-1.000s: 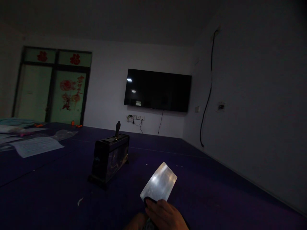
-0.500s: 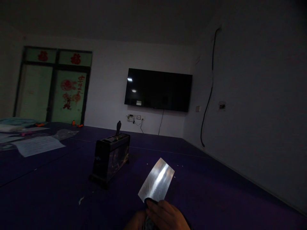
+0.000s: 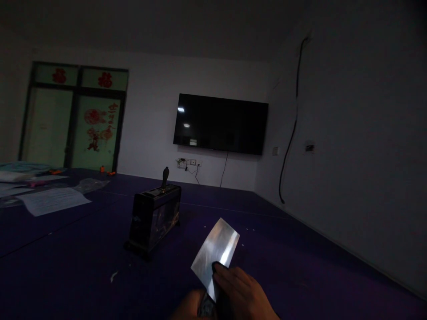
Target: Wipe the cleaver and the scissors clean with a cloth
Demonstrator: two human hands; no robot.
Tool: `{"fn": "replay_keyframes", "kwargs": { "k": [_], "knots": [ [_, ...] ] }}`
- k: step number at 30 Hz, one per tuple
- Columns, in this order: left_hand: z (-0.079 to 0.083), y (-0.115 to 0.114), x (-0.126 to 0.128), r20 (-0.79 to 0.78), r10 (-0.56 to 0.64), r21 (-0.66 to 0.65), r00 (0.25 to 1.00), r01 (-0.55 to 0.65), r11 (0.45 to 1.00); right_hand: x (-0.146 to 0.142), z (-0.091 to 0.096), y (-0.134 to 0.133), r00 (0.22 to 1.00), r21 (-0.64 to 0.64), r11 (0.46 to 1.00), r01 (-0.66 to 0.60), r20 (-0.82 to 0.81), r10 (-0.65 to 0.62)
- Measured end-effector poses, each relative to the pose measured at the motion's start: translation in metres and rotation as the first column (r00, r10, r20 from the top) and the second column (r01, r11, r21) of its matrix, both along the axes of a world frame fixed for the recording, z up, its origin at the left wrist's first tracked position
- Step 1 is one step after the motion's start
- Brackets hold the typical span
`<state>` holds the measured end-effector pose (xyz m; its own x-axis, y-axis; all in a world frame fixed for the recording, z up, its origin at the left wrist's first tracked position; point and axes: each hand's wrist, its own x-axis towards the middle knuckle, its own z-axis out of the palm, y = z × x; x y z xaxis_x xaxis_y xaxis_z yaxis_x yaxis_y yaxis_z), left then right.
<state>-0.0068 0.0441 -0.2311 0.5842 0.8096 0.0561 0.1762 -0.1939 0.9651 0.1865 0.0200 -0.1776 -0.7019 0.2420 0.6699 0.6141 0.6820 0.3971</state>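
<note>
A cleaver [image 3: 211,251] with a broad shiny blade points up and away from me at the bottom centre. My left hand [image 3: 189,306] is closed around its dark handle, partly cut off by the lower edge. Over the blade's right side lies my right hand [image 3: 247,293], fingers together, pressing a dark cloth [image 3: 218,268] against the metal. Most of the cloth is hidden under the fingers. Beyond and to the left stands a black knife block [image 3: 155,220], with one dark-handled tool [image 3: 165,178] upright in its top.
The purple table [image 3: 83,249] carries small white scraps [image 3: 114,276]. Printed papers [image 3: 55,201] and a clear plastic bag [image 3: 91,185] lie at the left, with small orange items [image 3: 102,169] behind. A television [image 3: 220,124] hangs on the far wall; a black cable [image 3: 289,146] runs down the right wall.
My right hand with the cloth has slid up from the blade's base onto its right side. The cleaver has shifted slightly left and up. The knife block stays put.
</note>
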Motion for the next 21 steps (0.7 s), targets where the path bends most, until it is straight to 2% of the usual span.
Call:
{"fn": "replay_keyframes", "kwargs": {
  "k": [3, 5, 8, 14, 21],
  "knots": [
    [-0.001, 0.008, 0.005, 0.052, -0.040, -0.037, 0.998, 0.042, 0.998, 0.014, -0.007, 0.011, 0.976, -0.045, 0.991, 0.128, -0.171, -0.134],
    [0.001, 0.008, 0.006, 0.077, -0.075, -0.081, 0.994, 0.081, 0.993, 0.022, -0.012, 0.017, 0.923, -0.080, 0.967, 0.243, -0.287, -0.256],
    [0.007, 0.004, 0.005, 0.066, -0.109, -0.099, 0.992, 0.115, 0.988, 0.031, -0.017, 0.024, 0.848, -0.141, 0.936, 0.321, -0.398, -0.351],
    [0.012, -0.002, 0.005, 0.034, -0.133, -0.088, 0.991, 0.136, 0.987, 0.046, -0.017, 0.028, 0.780, -0.168, 0.915, 0.367, -0.480, -0.401],
    [0.012, 0.001, 0.007, -0.072, -0.172, 0.011, 0.982, 0.173, 0.985, 0.055, -0.017, 0.031, 0.805, -0.076, 0.904, 0.421, -0.428, -0.411]
  ]
}}
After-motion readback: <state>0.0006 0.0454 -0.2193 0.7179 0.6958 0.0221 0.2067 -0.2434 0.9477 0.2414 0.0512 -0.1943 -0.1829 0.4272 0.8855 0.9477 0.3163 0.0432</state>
